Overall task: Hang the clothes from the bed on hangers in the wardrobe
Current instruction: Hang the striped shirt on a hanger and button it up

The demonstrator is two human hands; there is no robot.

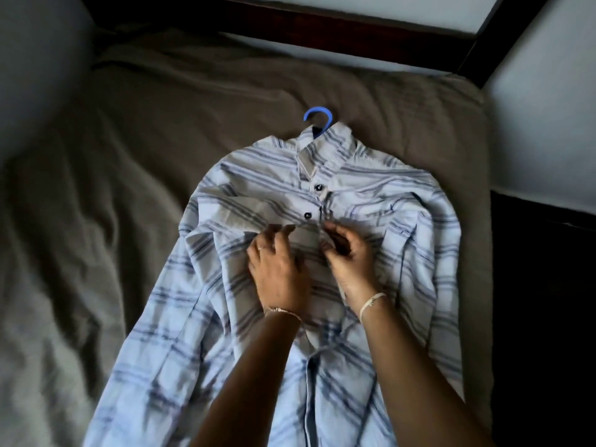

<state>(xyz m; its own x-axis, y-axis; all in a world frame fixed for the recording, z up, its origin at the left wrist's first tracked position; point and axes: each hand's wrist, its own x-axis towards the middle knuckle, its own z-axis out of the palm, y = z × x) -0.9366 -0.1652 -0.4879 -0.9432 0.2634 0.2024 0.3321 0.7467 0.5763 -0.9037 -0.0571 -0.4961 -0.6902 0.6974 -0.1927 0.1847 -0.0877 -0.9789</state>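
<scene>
striped shirt [403,221] lies on the bed [129,140] under both hands, left hand [277,266] and right hand [350,262] each pinching a front edge (hanger hook [317,115] beyond the collar [325,150]); advise keeping edges aligned while buttoning.

Dim, brighter on the folds at left. Bed [458,101] under a rumpled grey-brown sheet [129,162], edged on the far side by a dark wooden frame [322,27]. Pale wall [541,108] beyond, crossed at the corner by a dark post [500,37]. Deep shadow right of the bed.
</scene>
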